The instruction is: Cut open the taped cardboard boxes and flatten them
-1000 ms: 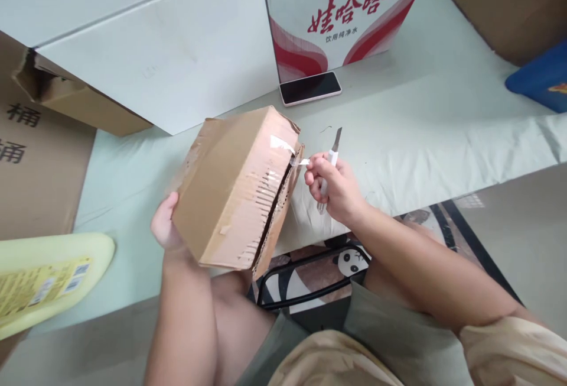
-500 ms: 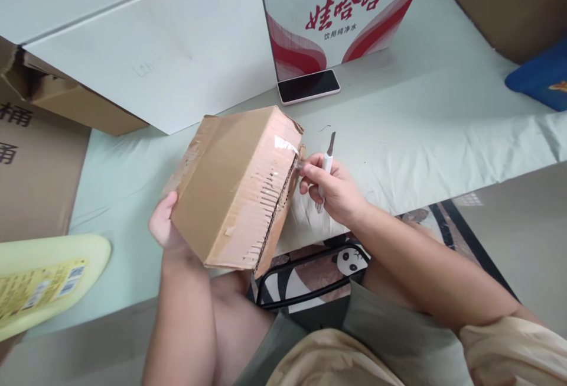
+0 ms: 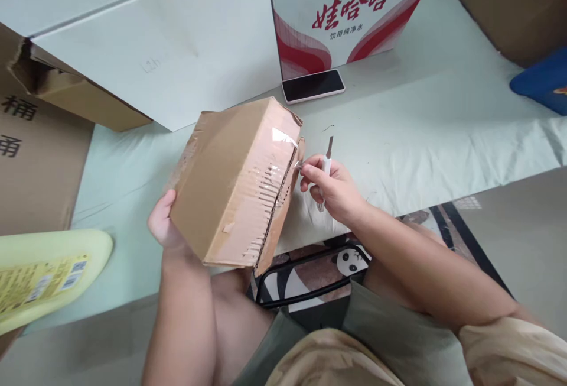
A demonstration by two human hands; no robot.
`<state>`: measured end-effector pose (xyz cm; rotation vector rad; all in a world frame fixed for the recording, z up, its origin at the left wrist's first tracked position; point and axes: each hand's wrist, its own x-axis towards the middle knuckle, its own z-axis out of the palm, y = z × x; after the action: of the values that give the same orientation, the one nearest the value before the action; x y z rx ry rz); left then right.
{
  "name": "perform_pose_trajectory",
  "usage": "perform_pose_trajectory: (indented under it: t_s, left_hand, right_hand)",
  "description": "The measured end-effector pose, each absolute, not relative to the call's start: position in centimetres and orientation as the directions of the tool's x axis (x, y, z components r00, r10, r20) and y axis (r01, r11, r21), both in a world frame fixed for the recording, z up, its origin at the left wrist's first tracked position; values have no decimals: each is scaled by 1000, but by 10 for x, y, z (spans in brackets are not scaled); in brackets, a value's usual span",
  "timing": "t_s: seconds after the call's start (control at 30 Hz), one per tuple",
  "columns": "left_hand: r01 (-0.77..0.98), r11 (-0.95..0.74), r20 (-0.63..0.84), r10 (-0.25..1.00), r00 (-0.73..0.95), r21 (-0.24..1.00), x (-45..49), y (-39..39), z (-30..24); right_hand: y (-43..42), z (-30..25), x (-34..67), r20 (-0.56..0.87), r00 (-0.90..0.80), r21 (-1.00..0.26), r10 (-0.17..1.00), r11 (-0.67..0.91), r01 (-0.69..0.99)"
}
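Note:
A brown cardboard box [image 3: 221,179] is held tilted over the front edge of the table. My left hand [image 3: 165,220] grips its lower left side, thumb on the edge and the other fingers hidden behind. Along the side facing right, the cardboard is scored with several torn lines, and a flap stands slightly apart. My right hand [image 3: 332,188] is closed round a white utility knife [image 3: 326,166], its blade pointing up and away. Thumb and forefinger of that hand also pinch a bit of clear tape [image 3: 298,164] at the box's slit edge.
A phone [image 3: 313,86] lies before a white and red water carton [image 3: 341,25]. Left of that stands a large white box [image 3: 163,55]. A pale yellow bottle [image 3: 53,273] is at the left, a blue object [image 3: 540,81] at the right. A panda-print seat [image 3: 310,285] shows below.
The view has shifted slightly. The tape strip between the box edge and my right fingers looks a little different; both hands keep their holds.

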<state>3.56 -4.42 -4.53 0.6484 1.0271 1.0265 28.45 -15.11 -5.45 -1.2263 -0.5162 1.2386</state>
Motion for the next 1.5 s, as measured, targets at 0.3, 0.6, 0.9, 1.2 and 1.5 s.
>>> perform_pose_trajectory:
  t_s: [0.3,0.6,0.9,1.2,1.5]
  left_hand:
    - [-394,421,-395,907,150,817,30,-43,-49]
    - [-420,328,-336,940,57,846,35,-42,-45]
    - [-400,387,-379,920,101,831,29,-42,-50]
    - [-381,453,-415,891,183,806,29,-47,-42]
    - [-441,372,-305,927,217,817,26,-45,-44]
  right_hand:
    - [-150,-56,285,-325,334,-895,885,-173,-412]
    - [-151,-58,285,-310,334,-889,890,-147,-433]
    - [-148,-50,286,-237,407,-851,882,13,-525]
    - [-146,-50,286,-253,452,-945,855,-119,-304]
    - [-142,-55,290,-258,485,-966,836,-213,-147]
